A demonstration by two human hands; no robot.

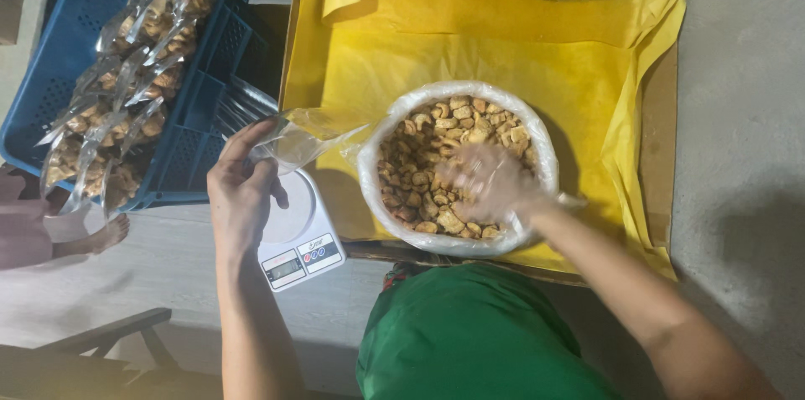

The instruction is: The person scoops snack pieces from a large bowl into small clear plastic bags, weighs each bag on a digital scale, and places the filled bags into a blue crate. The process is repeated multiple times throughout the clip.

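Setting: a pale grey concrete floor, seen from above, with a cardboard box lined in yellow plastic sheeting at the centre.

Snack bag: a large round clear plastic bag of brown fried snack pieces sits open inside the yellow lining, towards its near side.

Right hand: the right hand is down in the snack pieces, blurred; its fingers look loosely spread, and whether it grips any pieces cannot be told.

Left hand: the left hand pinches the edge of a small empty clear plastic pouch, held open just left of the snack bag.

Scale: a small white digital kitchen scale lies on the floor beneath the left hand.

Crate: a blue plastic lattice crate at far left holds sealed clear packets of the same snacks.

Clothing: green fabric covers the person's lap at the near edge.
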